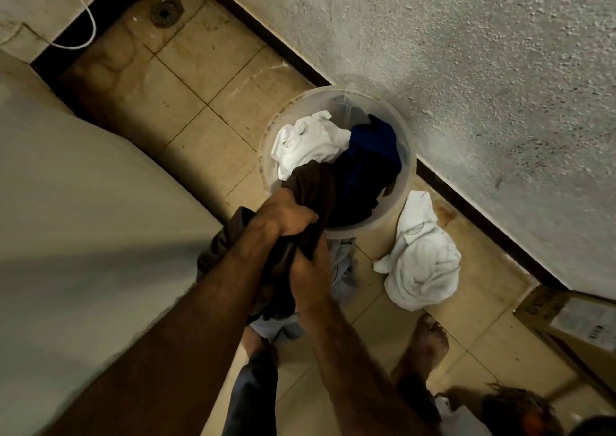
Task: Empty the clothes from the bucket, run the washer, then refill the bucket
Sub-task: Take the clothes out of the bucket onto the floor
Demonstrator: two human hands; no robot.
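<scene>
A translucent plastic bucket (408, 142) stands on the tiled floor against the wall. Inside it lie a white garment (305, 140) and a dark blue garment (370, 155). A brown garment (313, 185) hangs over the bucket's near rim. My left hand (283, 214) grips that brown garment at the rim. My right hand (310, 274) holds the same cloth just below. Another white garment (421, 259) lies crumpled on the floor to the right of the bucket. Pale cloth (343, 269) lies on the floor under my hands.
The washer's pale body (83, 219) fills the left side. A floor drain (165, 12) sits at the far corner, with a white cord (90, 25) hanging near it. A cardboard box (573, 319) stands at the right. My bare foot (428, 342) is near the white garment.
</scene>
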